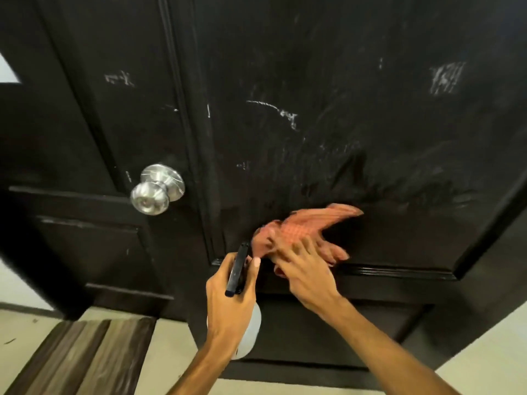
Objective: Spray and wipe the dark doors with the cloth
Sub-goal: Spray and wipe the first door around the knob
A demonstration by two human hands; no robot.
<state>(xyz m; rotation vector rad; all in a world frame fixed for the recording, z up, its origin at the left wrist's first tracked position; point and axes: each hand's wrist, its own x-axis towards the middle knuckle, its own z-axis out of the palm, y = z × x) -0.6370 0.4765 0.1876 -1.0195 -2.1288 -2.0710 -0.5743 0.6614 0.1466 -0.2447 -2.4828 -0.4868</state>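
A pale floor (176,363) shows along the bottom of the frame, at lower left and again at the lower right corner, smooth and cream-coloured with a few small dark specks near the left edge. On it at lower left lies a striped mat (85,357), its bands running in dark brown and grey-brown. Above the floor at the far left a strip of light wall (17,283) meets it along a dim skirting line. In the upper left of the frame a small bright white patch (8,72) cuts in from the edge; what it is cannot be told. The light is dim and even, with soft sheen on glossy surfaces.
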